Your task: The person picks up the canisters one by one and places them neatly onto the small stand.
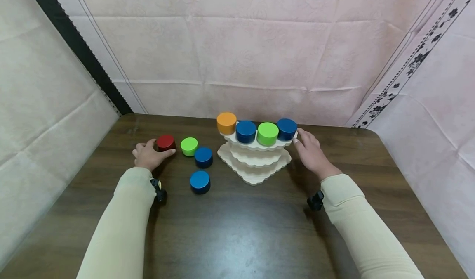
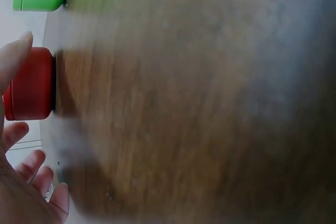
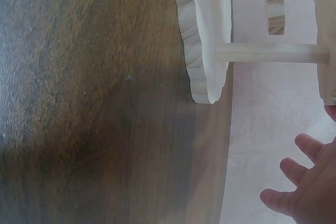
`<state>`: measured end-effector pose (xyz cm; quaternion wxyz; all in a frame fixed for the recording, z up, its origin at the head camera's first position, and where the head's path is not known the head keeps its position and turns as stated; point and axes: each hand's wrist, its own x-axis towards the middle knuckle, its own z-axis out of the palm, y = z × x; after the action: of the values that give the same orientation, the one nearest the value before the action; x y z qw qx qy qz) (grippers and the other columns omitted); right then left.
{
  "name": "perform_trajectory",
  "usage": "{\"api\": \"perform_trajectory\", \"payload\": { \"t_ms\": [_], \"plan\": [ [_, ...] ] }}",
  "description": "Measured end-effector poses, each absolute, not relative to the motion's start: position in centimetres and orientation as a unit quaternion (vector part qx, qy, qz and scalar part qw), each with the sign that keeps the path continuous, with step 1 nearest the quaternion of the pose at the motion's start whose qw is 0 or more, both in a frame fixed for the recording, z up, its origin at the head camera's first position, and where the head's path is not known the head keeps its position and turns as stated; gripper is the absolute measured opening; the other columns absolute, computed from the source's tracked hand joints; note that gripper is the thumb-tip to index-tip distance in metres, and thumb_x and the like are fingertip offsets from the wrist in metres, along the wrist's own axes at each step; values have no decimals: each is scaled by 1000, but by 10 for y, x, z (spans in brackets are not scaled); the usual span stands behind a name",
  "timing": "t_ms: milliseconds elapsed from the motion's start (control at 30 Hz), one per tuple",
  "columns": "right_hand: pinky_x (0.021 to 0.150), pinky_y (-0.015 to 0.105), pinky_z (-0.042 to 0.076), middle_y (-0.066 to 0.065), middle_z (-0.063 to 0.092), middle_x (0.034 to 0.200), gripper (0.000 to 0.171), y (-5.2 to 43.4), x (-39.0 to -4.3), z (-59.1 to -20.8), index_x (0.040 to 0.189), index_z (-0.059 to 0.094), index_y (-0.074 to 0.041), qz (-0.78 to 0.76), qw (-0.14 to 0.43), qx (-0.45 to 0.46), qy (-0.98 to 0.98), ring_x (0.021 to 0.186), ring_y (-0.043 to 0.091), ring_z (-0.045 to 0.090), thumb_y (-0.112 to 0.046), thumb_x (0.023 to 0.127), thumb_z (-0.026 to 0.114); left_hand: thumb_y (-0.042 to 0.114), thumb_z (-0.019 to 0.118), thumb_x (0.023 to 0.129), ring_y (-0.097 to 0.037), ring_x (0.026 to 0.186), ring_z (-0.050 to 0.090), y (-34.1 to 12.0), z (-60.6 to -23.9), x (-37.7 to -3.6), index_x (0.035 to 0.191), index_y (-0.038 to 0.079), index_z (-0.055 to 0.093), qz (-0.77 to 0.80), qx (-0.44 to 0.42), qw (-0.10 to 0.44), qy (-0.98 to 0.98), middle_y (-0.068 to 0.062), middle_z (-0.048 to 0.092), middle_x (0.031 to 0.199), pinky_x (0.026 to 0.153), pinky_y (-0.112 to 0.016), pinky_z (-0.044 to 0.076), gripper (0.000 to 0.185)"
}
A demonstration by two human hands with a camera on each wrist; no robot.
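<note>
My left hand (image 1: 148,155) grips a red round tub (image 1: 165,143) between thumb and forefinger at the table's left side. In the left wrist view the red tub (image 2: 32,83) stands on the wood, its other fingers (image 2: 31,163) spread below it. My right hand (image 1: 311,153) touches the right edge of the top tier of a pale wooden stand (image 1: 256,169) with scalloped tiers. In the right wrist view the fingers (image 3: 294,171) are spread beside the tier's edge. On top stand an orange tub (image 1: 226,123), blue tubs (image 1: 246,131) and a green tub (image 1: 267,133).
Between the left hand and the stand, a green tub (image 1: 189,146) and two blue tubs, one nearer (image 1: 200,182) and one farther (image 1: 203,157), sit on the brown wooden table (image 1: 237,229). Pale cloth (image 1: 237,56) hangs behind the table and at both sides.
</note>
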<state>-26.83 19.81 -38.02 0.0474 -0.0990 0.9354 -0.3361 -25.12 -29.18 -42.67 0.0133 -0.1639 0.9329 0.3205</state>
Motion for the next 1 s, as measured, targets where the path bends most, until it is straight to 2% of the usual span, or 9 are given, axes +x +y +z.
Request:
{"api": "perform_trajectory", "payload": {
  "t_ms": [467, 1000],
  "plan": [
    [109, 67, 13, 18, 6, 160, 66, 198, -268, -378, 156, 10, -12, -340, 50, -92, 935, 144, 43, 1, -49, 103, 24, 56, 59, 87, -50, 127, 15, -294, -434, -260, 148, 0, 29, 315, -165, 19, 934, -36, 19, 142, 94, -65, 32, 88],
    [109, 67, 13, 19, 8, 159, 65, 197, -266, -379, 156, 12, -12, -340, 45, -89, 935, 144, 43, 2, -48, 103, 24, 54, 61, 87, -46, 125, 17, -293, -434, -251, 148, 0, 31, 339, -178, -17, 924, -33, 22, 142, 93, -61, 35, 86]
  ]
}}
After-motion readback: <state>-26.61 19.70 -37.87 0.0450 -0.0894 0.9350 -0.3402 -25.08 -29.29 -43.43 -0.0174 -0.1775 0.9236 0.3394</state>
